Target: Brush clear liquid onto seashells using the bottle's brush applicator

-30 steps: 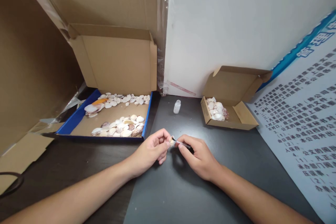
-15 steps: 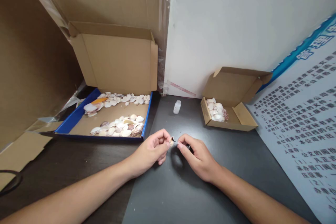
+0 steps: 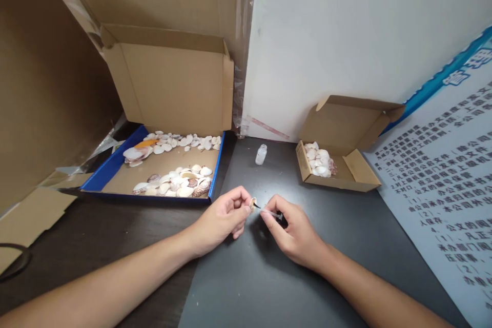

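Between the thumb and fingers of my left hand [image 3: 230, 211] is a small pale seashell [image 3: 252, 204], its hollow side turned toward my other hand. My right hand [image 3: 290, 225] pinches a thin brush [image 3: 272, 213] with a clear handle and a dark tip. That dark tip reaches into or against the shell; the exact contact is too small to tell. Beyond both hands, a small glass bottle [image 3: 261, 154] with whitish contents stands uncapped on the dark table.
At left, a blue-sided cardboard box [image 3: 154, 196] with its lid up holds two groups of shells [image 3: 180, 183]. A smaller open box [image 3: 338, 184] at right holds white shells [image 3: 318, 160]. Behind stands a white panel [image 3: 326, 36]; a printed sheet [image 3: 442, 174] lies at right.
The shell has turned so its hollow side shows more. The brush has tilted, and more of its clear handle is visible. My view has shifted slightly.
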`<state>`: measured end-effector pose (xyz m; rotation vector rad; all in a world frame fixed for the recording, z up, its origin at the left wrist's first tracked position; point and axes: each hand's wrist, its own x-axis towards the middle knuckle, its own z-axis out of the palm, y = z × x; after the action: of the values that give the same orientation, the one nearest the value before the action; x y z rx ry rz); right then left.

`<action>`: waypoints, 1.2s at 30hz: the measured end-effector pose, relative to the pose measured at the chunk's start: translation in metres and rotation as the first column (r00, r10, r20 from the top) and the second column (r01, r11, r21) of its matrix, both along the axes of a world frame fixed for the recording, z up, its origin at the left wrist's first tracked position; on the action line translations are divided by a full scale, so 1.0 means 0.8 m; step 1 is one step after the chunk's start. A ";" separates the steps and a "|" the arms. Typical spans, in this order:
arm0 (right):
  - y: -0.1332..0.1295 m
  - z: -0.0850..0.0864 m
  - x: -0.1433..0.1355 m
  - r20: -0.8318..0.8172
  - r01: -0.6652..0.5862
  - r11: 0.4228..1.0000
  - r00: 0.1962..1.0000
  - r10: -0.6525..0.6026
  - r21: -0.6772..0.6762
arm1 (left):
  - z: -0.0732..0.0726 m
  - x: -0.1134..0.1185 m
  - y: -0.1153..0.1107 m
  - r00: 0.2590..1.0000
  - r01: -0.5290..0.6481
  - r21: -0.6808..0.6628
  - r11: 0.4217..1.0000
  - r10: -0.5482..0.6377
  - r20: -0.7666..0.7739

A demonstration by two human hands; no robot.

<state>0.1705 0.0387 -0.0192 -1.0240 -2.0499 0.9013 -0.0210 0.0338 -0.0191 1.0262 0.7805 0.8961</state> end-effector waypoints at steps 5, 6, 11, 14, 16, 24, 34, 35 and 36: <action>0.001 0.000 -0.001 -0.037 0.020 1.000 0.999 -0.020 -0.004 | 0.000 0.000 0.001 1.000 0.009 0.009 1.000 -0.009 0.001; 0.001 0.000 -0.001 -0.040 0.027 1.000 0.999 -0.028 -0.004 | 0.000 0.000 0.001 1.000 0.010 0.009 1.000 -0.010 -0.002; 0.001 0.001 -0.001 -0.048 0.031 0.998 0.998 -0.033 -0.047 | -0.002 0.000 0.002 1.000 0.012 0.008 1.000 -0.012 0.014; 0.001 0.003 -0.001 -0.037 0.012 0.996 0.999 -0.015 -0.083 | -0.002 0.000 0.002 0.999 0.014 0.010 1.000 -0.015 0.033; 0.001 0.004 -0.001 -0.036 0.008 0.994 0.999 -0.012 -0.105 | -0.002 0.000 0.001 0.999 0.016 0.008 1.000 -0.016 0.034; 0.005 0.002 0.002 -0.045 -0.031 0.990 0.999 0.025 -0.140 | -0.003 0.000 0.001 1.000 0.011 0.009 1.000 -0.011 0.010; 0.004 -0.001 0.004 -0.038 -0.029 0.991 0.999 0.024 -0.128 | -0.004 -0.001 0.002 1.000 0.021 0.025 0.999 -0.021 -0.008; 0.003 -0.001 0.004 -0.037 -0.025 0.992 0.999 0.020 -0.124 | -0.004 -0.001 0.002 1.000 0.020 0.025 0.999 -0.019 -0.011; 0.003 -0.001 0.004 -0.036 -0.019 0.993 0.999 0.014 -0.117 | -0.003 -0.001 0.002 1.000 0.018 0.027 0.999 -0.018 -0.012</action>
<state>0.1739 0.0414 -0.0202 -1.0470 -1.9991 1.0513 -0.0214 0.0352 -0.0217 1.0617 0.7701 0.8878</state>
